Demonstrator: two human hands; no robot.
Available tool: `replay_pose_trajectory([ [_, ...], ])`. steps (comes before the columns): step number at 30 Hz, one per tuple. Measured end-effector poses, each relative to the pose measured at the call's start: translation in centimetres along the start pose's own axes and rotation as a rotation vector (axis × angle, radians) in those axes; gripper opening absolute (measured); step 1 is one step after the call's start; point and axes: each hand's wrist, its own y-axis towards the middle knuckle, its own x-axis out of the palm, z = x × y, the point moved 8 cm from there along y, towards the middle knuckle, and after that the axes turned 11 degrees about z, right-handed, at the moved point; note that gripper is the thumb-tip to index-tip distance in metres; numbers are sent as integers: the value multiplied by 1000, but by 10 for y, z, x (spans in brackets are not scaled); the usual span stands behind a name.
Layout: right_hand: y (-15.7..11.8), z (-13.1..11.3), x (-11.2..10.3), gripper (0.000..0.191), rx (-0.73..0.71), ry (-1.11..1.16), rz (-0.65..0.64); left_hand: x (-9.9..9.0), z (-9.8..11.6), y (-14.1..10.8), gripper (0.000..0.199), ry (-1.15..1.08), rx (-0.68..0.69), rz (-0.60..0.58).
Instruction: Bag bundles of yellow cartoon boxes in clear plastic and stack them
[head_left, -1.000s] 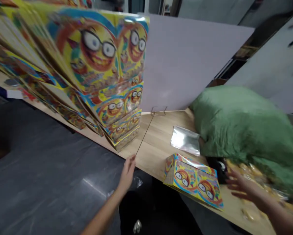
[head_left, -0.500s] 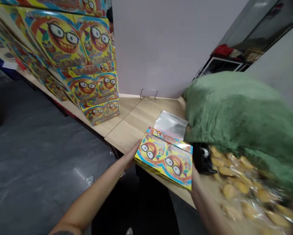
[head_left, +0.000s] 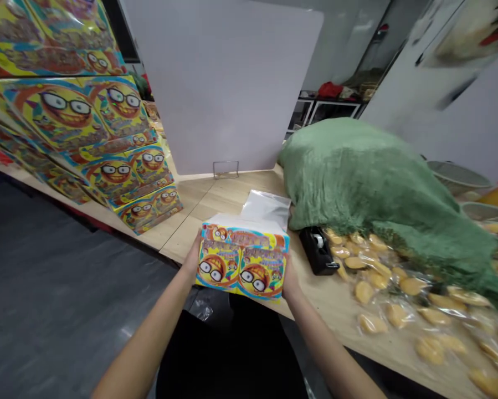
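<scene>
A colourful printed cardboard box [head_left: 240, 260] with cartoon faces in glasses is held at the table's front edge, its printed front turned toward me. My left hand [head_left: 194, 256] grips its left end, and my right hand [head_left: 289, 277] grips its right end; the fingers of both are partly hidden by the box. A white surface shows along its far upper edge. Just beyond the box lies a clear, flat plastic sheet or bag [head_left: 269, 206]. To the right of my right hand stands a black tape dispenser [head_left: 320, 255].
Similar printed boxes are stacked [head_left: 119, 172] at the left. A pale upright panel [head_left: 227, 83] stands at the back, with a small wire stand [head_left: 226, 169] before it. A large green sack [head_left: 369, 172] and several wrapped yellowish pieces [head_left: 398, 316] cover the table's right side.
The box has tipped so its printed front faces me more squarely, and a white surface now shows at its far edge. My view has swung to the right. Both hands stay on the box.
</scene>
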Motion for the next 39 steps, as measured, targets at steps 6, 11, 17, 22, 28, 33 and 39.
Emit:
replay_pose_trajectory([
  [6,-12,-9,-9,64,356,-338,-284,-3,25,-19,77,139,-326,21],
  [11,61,-53,-33,52,-158,-941,-18,-26,32,-10,58,367,-382,97],
  [17,155,-69,0,33,-579,-1274,268,-20,29,-9,69,296,-256,226],
  [22,181,-44,3,30,-570,-1382,293,-13,12,-14,67,206,-231,250],
  [28,231,-72,-8,32,-498,-1397,164,-45,90,30,62,699,271,469],
  [33,263,-106,-7,27,-491,-1334,129,42,116,127,35,1227,653,-62],
  [39,275,-151,7,24,-578,-1242,235,149,28,230,43,1754,736,-642],
])
